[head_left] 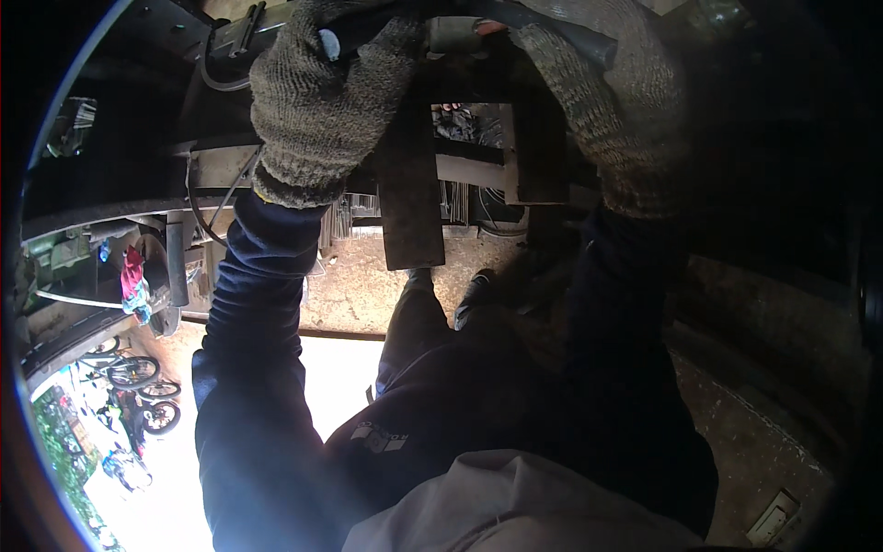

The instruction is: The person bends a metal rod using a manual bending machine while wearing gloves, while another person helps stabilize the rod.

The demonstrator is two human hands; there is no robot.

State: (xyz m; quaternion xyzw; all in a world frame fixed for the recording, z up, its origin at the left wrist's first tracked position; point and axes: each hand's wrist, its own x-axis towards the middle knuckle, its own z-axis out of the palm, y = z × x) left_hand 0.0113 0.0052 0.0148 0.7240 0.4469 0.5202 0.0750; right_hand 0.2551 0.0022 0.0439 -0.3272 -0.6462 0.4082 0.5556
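Tan floor (354, 281) shows past the lower edge of the hanging plate (412, 212), open space lies to its right, and up on its left the left glove (329, 110) grips a dark bar (363, 23), on its right the right glove (630, 97) a dark tube (566, 32).

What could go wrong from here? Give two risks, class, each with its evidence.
The knitted glove on the right hand might slip along the dark tube it grips; deep shadow on that side could hide a poor hold. Also, a sleeve could perhaps knock the dark flat bar between the arms.
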